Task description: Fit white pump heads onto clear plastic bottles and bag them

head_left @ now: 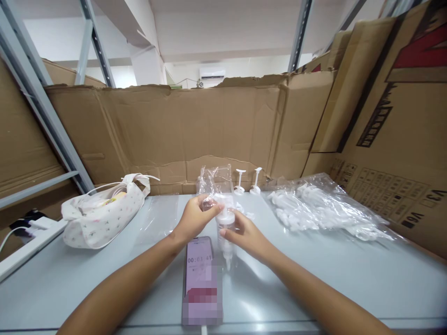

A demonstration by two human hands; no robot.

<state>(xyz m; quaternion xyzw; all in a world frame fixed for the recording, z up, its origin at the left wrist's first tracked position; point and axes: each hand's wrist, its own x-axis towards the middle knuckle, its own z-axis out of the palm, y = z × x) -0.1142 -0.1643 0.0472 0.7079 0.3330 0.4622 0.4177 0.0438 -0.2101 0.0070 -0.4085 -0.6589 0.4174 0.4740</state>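
left hand [197, 215] pinching clear bag [220, 179] at far end of bottle [224, 237]; right hand [246, 235] gripping its right side, nearer the nozzle | bottle between hands; long axis toward wearer, nozzle nearest | phone [199, 279] just left of nozzle

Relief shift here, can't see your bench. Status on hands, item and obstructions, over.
Left hand pinching clear plastic bag. Right hand around clear bottle, nozzle toward wearer. Phone close by, near side; hands look unobstructed.

Cardboard panels [195, 125], metal posts [300, 37], white ceiling [226, 28]
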